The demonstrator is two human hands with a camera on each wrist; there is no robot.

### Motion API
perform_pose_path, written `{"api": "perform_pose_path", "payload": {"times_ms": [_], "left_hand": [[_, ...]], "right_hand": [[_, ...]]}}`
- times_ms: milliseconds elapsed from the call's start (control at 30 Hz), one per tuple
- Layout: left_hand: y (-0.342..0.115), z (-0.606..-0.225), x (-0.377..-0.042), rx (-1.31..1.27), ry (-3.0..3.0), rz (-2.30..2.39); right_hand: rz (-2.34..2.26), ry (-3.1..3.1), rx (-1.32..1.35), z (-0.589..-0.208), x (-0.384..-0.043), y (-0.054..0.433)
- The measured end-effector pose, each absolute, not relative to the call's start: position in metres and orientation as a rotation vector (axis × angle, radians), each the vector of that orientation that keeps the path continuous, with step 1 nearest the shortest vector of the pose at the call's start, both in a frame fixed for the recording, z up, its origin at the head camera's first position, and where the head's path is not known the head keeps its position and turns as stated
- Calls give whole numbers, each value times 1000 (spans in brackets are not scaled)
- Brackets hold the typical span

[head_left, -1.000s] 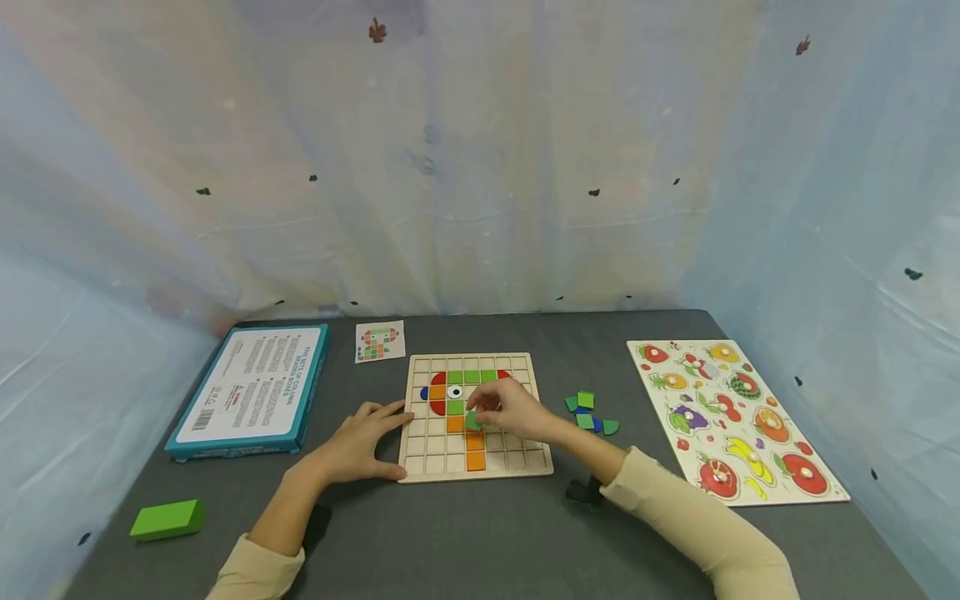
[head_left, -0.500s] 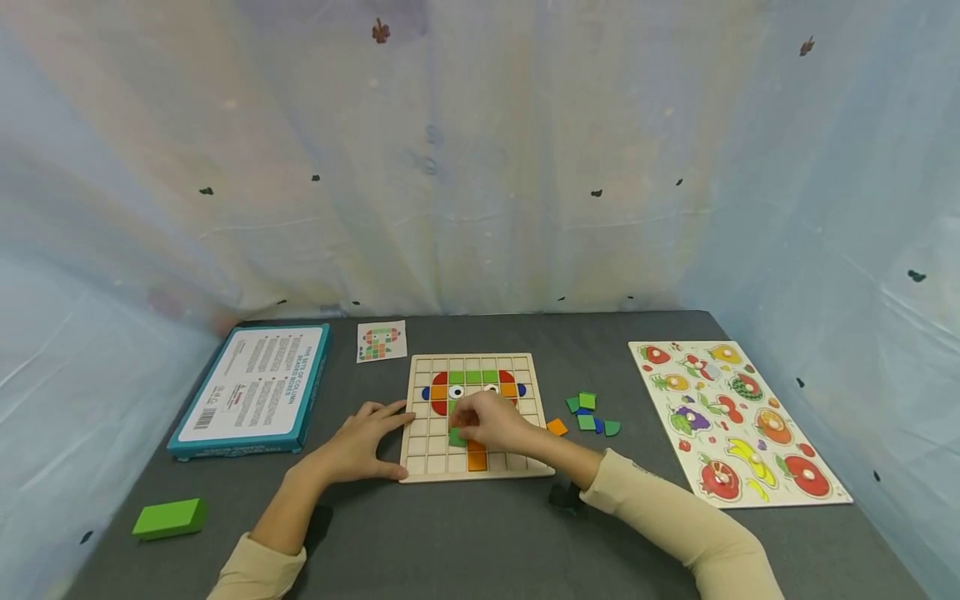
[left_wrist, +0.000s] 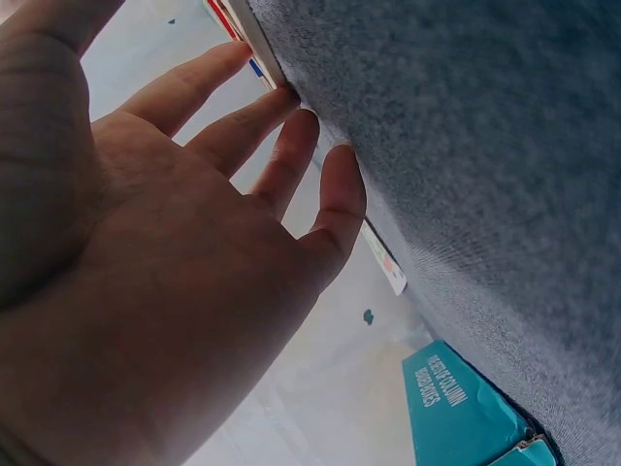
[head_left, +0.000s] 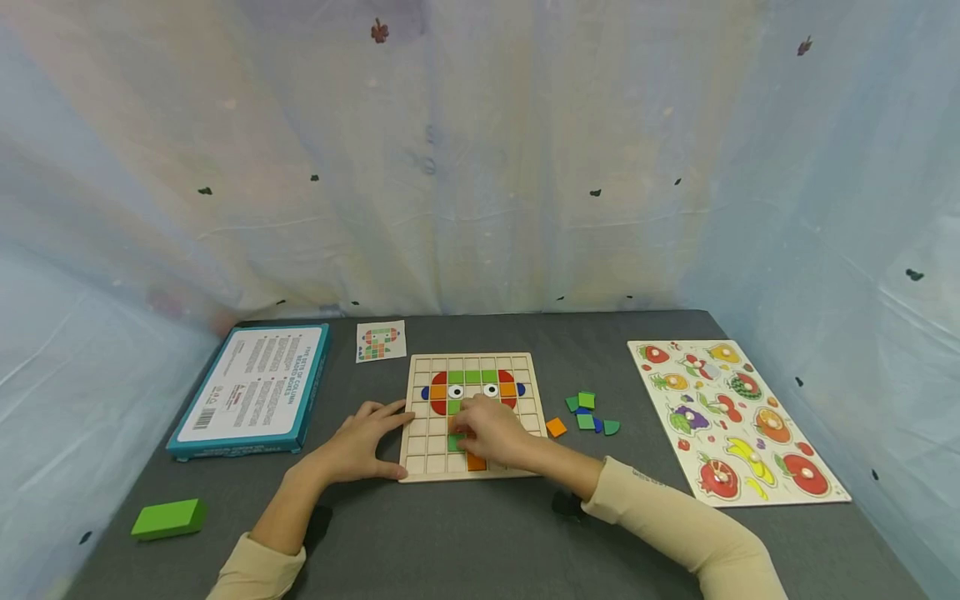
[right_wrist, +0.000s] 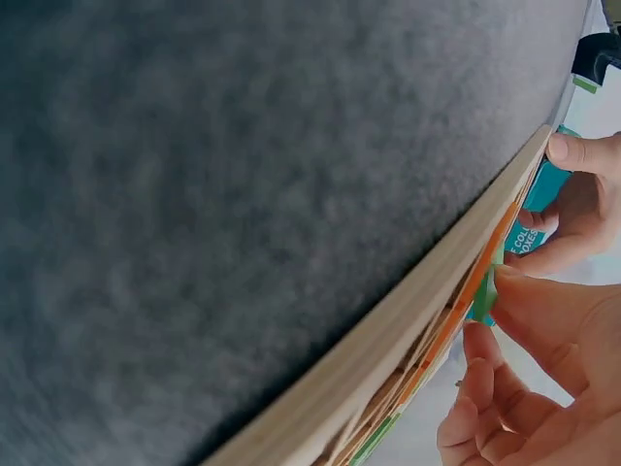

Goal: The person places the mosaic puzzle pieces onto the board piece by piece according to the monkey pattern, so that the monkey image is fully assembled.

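Observation:
A wooden grid board [head_left: 426, 463] holds red, orange, green and blue tiles and two eye tiles, laid out like a face with a column below. My right hand [head_left: 491, 432] hovers low over the board's lower middle, pinching a green square tile [head_left: 454, 442] between thumb and fingers. In the right wrist view that green tile [right_wrist: 485, 294] is tilted just above the orange tiles. My left hand [head_left: 356, 448] rests with spread fingers against the board's left edge; the left wrist view shows fingertips [left_wrist: 283, 95] touching it. Some tiles under my right hand are hidden.
Right of the board lie an orange tile [head_left: 556, 427] and several loose green and blue tiles [head_left: 586, 422]. A fruit puzzle board [head_left: 705, 446] is farther right. At left are a pattern card [head_left: 381, 341], a teal box [head_left: 251, 383] and a green block [head_left: 169, 519].
My right hand has moved the green tile slightly left and down over the board. The right eye tile and the orange tile beside the board have come into sight. My left hand stays put.

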State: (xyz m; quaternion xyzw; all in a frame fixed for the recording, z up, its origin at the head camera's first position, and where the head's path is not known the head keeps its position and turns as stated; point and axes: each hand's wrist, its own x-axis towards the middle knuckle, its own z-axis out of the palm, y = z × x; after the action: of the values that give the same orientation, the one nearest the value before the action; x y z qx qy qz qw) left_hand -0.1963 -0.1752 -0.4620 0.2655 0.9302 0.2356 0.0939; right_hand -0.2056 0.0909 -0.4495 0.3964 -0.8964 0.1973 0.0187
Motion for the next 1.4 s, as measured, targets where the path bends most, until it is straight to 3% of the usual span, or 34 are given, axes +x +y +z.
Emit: {"api": "perform_pose_path", "payload": {"times_ms": [367,833,1400], "left_hand": [[-174,-465,-197,797,2758,699],[-172,-463,-196,803,2753,709],[-175,-462,-195,784,2765,694]], "right_hand": [[670,-2755,1072,-443,-206,112],[748,-2928,607,-453,-200,265],[769,-2976,591,-451,-200,265]]}}
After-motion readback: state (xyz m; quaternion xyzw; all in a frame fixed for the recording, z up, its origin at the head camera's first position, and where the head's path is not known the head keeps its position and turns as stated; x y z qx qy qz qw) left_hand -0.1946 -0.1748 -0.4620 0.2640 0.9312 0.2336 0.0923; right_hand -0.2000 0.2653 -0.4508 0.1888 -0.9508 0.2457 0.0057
